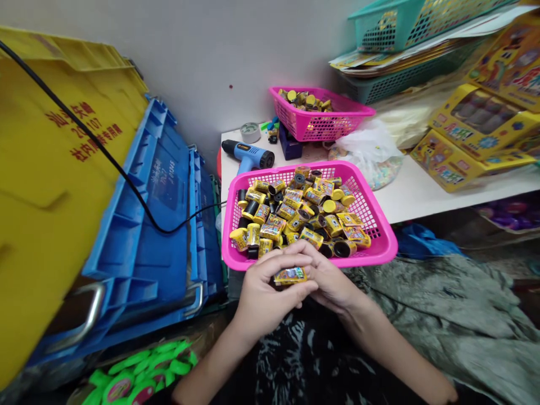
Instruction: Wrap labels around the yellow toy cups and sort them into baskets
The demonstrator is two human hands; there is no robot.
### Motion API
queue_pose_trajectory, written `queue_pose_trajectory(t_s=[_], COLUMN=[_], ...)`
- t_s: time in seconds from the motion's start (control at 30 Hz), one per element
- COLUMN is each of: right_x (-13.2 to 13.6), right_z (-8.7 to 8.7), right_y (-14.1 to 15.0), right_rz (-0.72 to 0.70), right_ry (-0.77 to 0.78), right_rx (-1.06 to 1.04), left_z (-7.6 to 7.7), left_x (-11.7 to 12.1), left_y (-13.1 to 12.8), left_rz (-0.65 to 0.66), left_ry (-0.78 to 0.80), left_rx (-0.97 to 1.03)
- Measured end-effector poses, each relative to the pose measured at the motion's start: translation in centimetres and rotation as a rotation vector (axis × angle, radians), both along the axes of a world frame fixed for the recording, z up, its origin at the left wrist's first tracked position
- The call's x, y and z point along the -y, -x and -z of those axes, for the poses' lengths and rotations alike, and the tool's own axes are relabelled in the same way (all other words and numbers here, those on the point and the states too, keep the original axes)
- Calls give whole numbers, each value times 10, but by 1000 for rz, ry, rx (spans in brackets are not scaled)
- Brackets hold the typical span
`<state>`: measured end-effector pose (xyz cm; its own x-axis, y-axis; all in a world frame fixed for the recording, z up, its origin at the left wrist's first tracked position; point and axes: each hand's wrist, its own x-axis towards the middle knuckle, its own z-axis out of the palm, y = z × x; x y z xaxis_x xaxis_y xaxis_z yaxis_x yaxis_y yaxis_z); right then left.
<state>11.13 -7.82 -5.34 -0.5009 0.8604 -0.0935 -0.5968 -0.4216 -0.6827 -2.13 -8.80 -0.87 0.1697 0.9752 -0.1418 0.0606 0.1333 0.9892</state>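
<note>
In front of the near pink basket's edge, my left hand [260, 293] is closed around a small yellow canister [290, 275] with a printed wrapper, thumb below it and fingers above. My right hand [329, 279] presses against the same piece from the other side, its fingers bent over and partly behind my left hand. The ends of the canister are covered by my fingers. Just beyond both hands, the pink basket [382, 254] holds a heap of similar yellow-and-black canisters [291, 211], some with yellow caps, some showing dark open ends.
A blue heat gun [248, 154] lies behind the basket, near a tape roll [250, 132]. Further back are another pink basket [337, 121], a plastic bag [371, 152] and yellow boxes [451, 160]. Blue crates [145, 225] and a hanging black cable [126, 177] are at left.
</note>
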Motion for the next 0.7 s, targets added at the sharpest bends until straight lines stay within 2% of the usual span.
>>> queue_pose_trajectory(t_s=[0.13, 0.27, 0.37, 0.43, 0.5, 0.6, 0.7], right_x=[2, 1, 1, 3, 5, 1, -22], right_z=[-4, 0, 4, 1, -7, -28, -51], right_y=[2, -3, -8, -12, -16, -22, -32], right_rz=[43, 36, 42, 87, 202, 346, 428], right_ry=[-8, -124, -219, -314, -465, -774, -973], right_rx=[-28, -33, 75, 218, 479, 846, 993], left_z=[2, 10, 16, 18, 18, 15, 11], left_x=[-2, -4, -3, -2, -1, 1, -3], left_y=[-1, 4, 10, 12, 13, 14, 20], left_rz=[53, 158, 185, 198, 201, 212, 216], left_ry=[110, 167, 202, 214, 218, 200, 81], left_rx=[172, 393, 481, 498, 490, 460, 363])
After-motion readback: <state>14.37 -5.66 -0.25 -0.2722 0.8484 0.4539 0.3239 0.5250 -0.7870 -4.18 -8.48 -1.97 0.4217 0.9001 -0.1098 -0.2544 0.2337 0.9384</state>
